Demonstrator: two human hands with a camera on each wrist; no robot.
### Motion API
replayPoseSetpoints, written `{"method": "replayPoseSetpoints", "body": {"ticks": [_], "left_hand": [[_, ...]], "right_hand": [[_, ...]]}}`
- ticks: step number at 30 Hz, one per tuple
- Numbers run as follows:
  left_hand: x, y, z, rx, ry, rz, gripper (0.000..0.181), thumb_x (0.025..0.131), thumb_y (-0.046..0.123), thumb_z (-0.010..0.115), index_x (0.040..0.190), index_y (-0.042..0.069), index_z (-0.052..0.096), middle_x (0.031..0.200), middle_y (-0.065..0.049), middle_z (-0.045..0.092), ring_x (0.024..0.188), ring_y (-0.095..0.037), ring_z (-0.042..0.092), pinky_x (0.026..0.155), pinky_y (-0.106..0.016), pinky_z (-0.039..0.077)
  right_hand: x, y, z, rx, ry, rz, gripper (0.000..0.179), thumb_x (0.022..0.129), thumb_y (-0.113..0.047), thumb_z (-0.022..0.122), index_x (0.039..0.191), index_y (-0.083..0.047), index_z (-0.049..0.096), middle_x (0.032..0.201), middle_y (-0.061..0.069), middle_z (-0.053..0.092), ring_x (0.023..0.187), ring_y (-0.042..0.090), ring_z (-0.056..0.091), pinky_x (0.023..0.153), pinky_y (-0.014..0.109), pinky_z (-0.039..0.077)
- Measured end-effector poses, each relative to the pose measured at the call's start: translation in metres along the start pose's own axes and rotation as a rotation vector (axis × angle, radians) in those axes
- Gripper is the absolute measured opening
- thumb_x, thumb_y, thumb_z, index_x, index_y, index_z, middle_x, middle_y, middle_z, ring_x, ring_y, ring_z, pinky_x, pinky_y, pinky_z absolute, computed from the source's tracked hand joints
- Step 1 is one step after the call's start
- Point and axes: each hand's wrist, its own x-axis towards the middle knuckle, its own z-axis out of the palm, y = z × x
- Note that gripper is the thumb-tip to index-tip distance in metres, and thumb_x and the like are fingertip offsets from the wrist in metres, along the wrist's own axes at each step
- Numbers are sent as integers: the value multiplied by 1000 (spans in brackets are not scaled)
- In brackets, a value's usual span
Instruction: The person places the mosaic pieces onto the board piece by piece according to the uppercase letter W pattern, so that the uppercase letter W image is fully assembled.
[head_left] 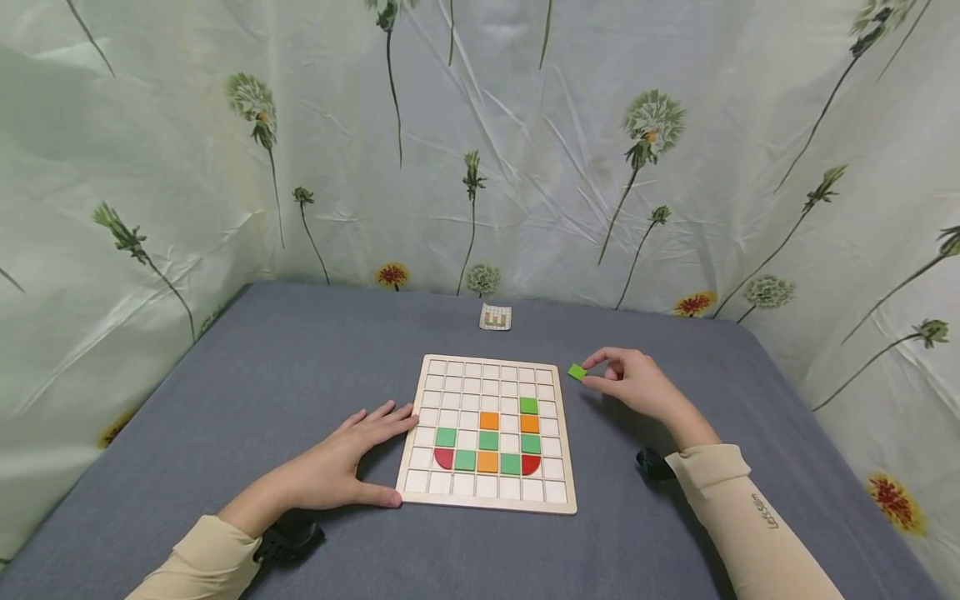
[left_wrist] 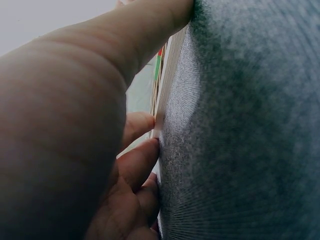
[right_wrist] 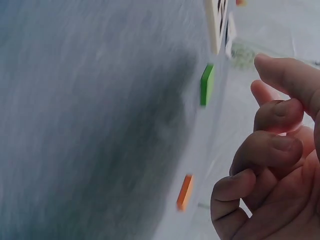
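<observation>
A square wooden grid board (head_left: 491, 502) lies flat on the table. Several green squares (head_left: 488, 440), three orange squares (head_left: 489, 421) and two red rounded-corner tiles (head_left: 530, 465) sit in its cells. My left hand (head_left: 341, 458) rests on the left side of the board, fingers spread along its edge and thumb at the near left corner. Beyond the board's right edge, my right hand (head_left: 630, 383) hovers over a loose green square tile (head_left: 577, 372), thumb and index finger apart. The right wrist view shows that green tile (right_wrist: 206, 85) on the cloth, separate from the fingers.
A small card (head_left: 495, 317) printed with a coloured grid pattern lies behind the board. A loose orange tile (right_wrist: 185, 192) appears in the right wrist view; my right hand hides it in the head view. Grey cloth (head_left: 315, 358) covers the table, with a flowered curtain (head_left: 525, 167) behind.
</observation>
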Motion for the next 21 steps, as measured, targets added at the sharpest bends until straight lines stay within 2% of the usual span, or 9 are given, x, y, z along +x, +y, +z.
{"method": "replayPoseSetpoints", "body": {"ticks": [10,15,21], "left_hand": [[0,-2,0,1,-3,-2,101,83,59,88,166,21,44,176,-6,36,165,-44,23,128,-74,12],[2,-4,2,-10,-7,-18,102,82,60,88,166,23,44,177,-3,34,167,-41,21,129,-70,11],[3,-4,2,-14,-14,-29,102,82,60,88,166,24,43,177,-3,34,167,-41,20,130,-70,10]], "right_hand": [[1,30,-16,-11,44,48,36,99,-24,79,127,-3,71,64,-4,52,55,10,40,53,26,34],[4,43,-22,-11,41,75,40,100,-23,78,131,0,68,64,-5,53,56,9,41,54,26,35],[5,54,-29,10,26,109,45,100,-25,78,135,0,67,62,-8,45,54,7,37,54,27,34]]}}
